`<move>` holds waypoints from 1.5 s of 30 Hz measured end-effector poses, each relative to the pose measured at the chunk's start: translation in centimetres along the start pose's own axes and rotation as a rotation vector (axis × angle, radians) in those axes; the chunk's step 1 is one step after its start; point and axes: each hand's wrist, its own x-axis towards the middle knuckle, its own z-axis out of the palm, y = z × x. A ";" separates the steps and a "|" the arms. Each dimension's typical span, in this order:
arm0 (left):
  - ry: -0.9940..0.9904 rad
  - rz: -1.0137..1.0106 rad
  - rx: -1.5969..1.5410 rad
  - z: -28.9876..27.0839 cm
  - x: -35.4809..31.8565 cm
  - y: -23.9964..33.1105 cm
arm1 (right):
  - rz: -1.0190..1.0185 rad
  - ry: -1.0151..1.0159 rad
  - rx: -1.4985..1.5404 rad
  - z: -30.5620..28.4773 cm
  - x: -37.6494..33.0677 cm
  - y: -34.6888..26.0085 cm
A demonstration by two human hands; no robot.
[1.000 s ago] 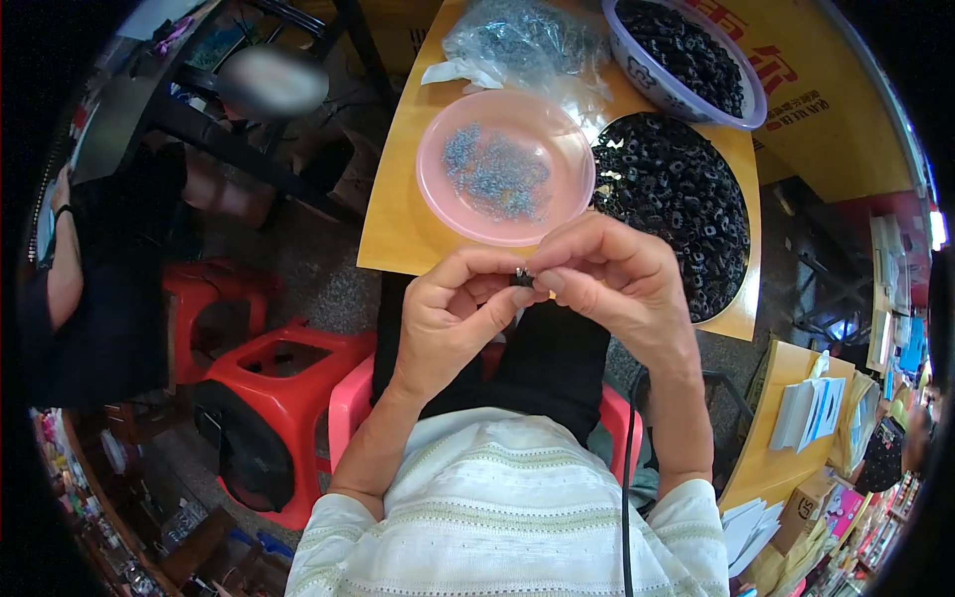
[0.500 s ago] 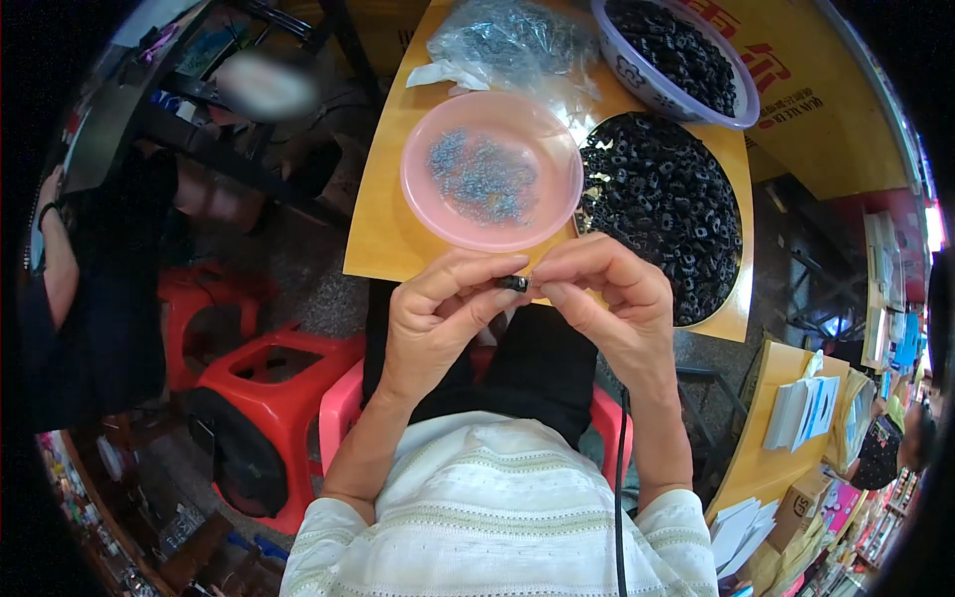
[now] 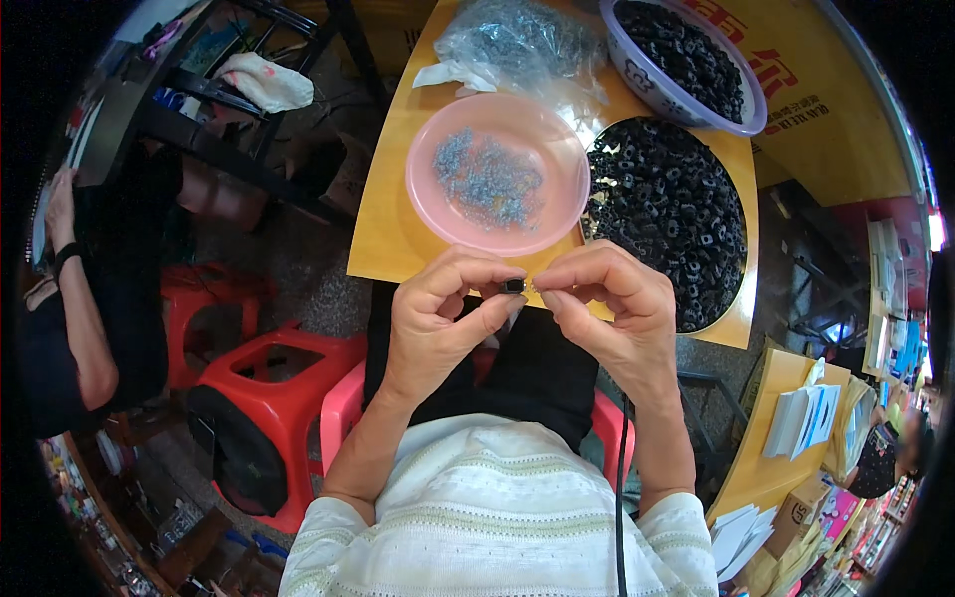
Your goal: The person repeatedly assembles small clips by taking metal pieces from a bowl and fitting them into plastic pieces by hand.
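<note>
Both hands have stayed pressed together over the lap since the earlier frames, while the pink dish has slid a little lower and leftward in view as the head shifted. Now the left hand (image 3: 438,318) pinches a small black ring part (image 3: 513,287) between thumb and forefinger, and the right hand (image 3: 612,308) closes its fingertips on something tiny and pale right at the part's right side; what it is cannot be told. That black part sits between the two hands, just near of the yellow table (image 3: 388,229) edge, touching the left fingertips and nearly touching the right ones. Its short axis appears to run left to right, toward the right hand, though it is too small to be sure. Far of the hands lies the pink dish (image 3: 428,204) with small blue-grey pieces (image 3: 489,181), and right of it a heap of black rings (image 3: 665,214). Farther off stand a pale bowl (image 3: 637,72) of more black rings and a clear plastic bag (image 3: 517,45). A red stool (image 3: 284,388) stands at the left
</note>
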 end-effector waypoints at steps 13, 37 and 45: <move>-0.181 0.175 0.464 0.3 -0.3 0.8 | 0.304 -0.214 0.042 -1.8 -0.6 0.0; -0.249 -0.162 0.022 0.7 -1.0 -2.5 | 0.049 0.062 -1.017 -6.3 5.0 9.3; -0.261 -0.113 0.063 1.1 -0.3 -1.4 | 0.081 0.084 -0.787 -6.9 4.5 7.9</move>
